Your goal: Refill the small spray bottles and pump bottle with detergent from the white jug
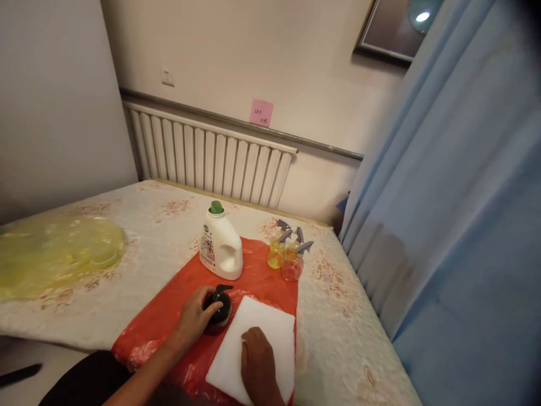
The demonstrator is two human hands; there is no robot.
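My left hand [198, 310] is closed round a round black pump bottle [222, 311], which stands on a red plastic sheet [164, 304]. Its black nozzle points to the right. Beside it, my right hand [257, 361] rests over a white foam-like sheet [236, 347] with its fingers curled in. Whatever those fingers may hold is hidden from view. Just beyond my left hand stands a large white detergent jug [222, 242] with a green cap [216, 207] in its mouth.
Several small spray bottles, one yellow [276, 255] and one pink [292, 266] among them, stand at the red sheet's far right corner. Crumpled yellow plastic [54, 254] lies left on the flowered bedcover [139, 220]. A radiator [203, 152] is behind; a blue curtain [431, 169] hangs at right.
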